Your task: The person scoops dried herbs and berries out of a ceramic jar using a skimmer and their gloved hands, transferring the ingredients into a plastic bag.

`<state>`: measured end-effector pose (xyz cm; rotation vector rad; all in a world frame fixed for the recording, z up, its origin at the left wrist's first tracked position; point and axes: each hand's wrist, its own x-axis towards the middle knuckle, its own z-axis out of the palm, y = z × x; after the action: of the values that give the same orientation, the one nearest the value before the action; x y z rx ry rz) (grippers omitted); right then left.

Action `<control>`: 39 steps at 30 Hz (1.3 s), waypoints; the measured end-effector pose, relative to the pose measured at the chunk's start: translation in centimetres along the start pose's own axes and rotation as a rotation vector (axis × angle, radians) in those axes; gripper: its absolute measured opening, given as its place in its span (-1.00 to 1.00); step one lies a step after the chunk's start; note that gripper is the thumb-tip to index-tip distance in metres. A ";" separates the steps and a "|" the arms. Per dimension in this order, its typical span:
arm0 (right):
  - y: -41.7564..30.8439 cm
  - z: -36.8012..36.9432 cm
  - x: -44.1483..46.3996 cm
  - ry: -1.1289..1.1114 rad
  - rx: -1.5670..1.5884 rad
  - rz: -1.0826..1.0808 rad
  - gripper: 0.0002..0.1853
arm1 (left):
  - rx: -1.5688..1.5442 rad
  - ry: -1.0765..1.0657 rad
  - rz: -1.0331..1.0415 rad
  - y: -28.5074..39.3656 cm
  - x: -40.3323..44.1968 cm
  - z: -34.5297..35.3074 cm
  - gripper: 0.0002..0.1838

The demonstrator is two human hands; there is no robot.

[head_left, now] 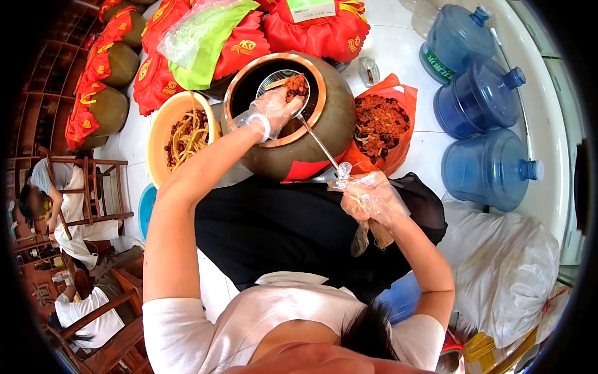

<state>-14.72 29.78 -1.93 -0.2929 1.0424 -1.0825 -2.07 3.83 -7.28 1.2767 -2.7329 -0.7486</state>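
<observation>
A large brown clay jar point(339, 103) with a wide orange rim stands in front of me. In its mouth is a metal skimmer point(265, 87) bearing a clump of red chili mixture point(298, 87) with dark pieces. My left hand point(274, 111), in a clear plastic glove, is over the skimmer's bowl, touching the food; its fingers are curled and partly hidden. Lower right, my right hand point(372, 198), also gloved in plastic, is closed around the end of the skimmer's long handle point(321, 144). The jar's contents are mostly hidden in shadow.
Beside the jar are an orange bag point(405, 118) of red mixture and a yellow basin point(157, 140) of pale strips and dark round pieces. Blue water bottles point(476, 96) line the right; red-cloth-covered jars point(321, 34) stand behind. Two people point(78, 206) sit at far left.
</observation>
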 end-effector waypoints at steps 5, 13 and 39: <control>0.1 -0.2 0.2 -0.054 0.157 0.066 -0.86 | 0.054 0.005 0.013 -1.0 0.6 0.6 -0.45; -0.8 0.3 -0.4 -0.023 0.044 0.043 -0.84 | 0.162 -0.012 -0.026 0.5 0.0 -0.4 -0.45; -0.4 0.0 -0.2 -0.023 0.046 0.042 -0.86 | 0.386 -0.018 0.231 -2.2 1.0 1.0 -0.50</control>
<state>-15.00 29.79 -1.56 -0.2448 0.9980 -1.0613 -1.36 2.31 -9.27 0.9709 -3.0692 -0.2202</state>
